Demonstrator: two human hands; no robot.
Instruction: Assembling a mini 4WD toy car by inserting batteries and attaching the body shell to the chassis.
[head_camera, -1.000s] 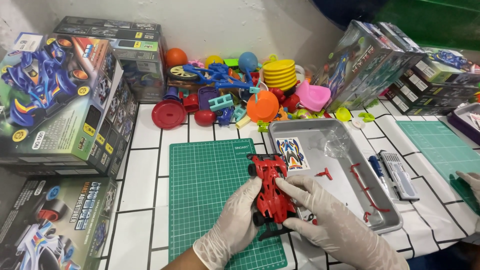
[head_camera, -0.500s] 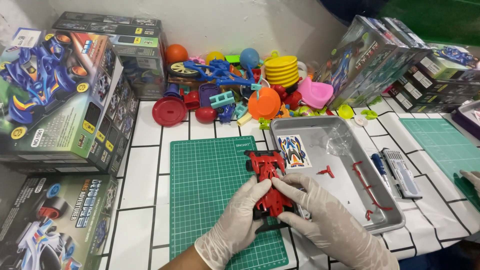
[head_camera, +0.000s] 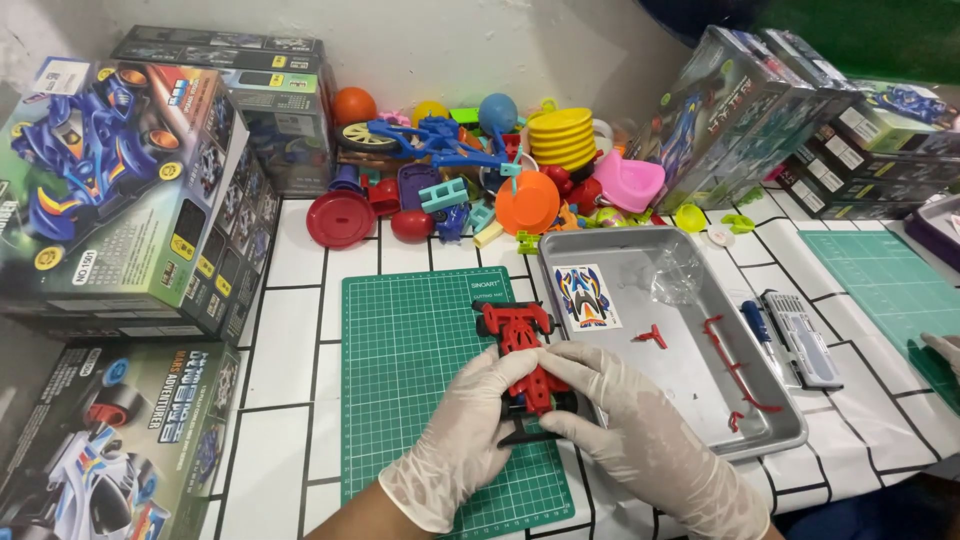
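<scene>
- Two gloved hands meet at lower centre of the frame: left hand (head_camera: 465, 425) fingers curl around the red toy car (head_camera: 525, 365) on the green cutting mat (head_camera: 410, 350).
- Right hand (head_camera: 630, 420) fingers pinch its rear; light, rigid, likely brittle plastic, best gripped by the chassis sides.

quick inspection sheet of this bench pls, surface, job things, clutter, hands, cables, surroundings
surface: white tiled table with dark lines; green cutting mat on it.
job's things: red toy car over the mat's right edge; metal tray beside it holds a sticker sheet, a clear bag and red sprue parts.
clutter: pile of coloured plastic toys at the back; screwdriver and grey tool right of the tray.
grippers: left hand and right hand, white-gloved, both grip the car's rear.
cables: nothing seen.
surroundings: toy car boxes left, more boxes right; second green mat; another gloved hand at the right edge.
</scene>
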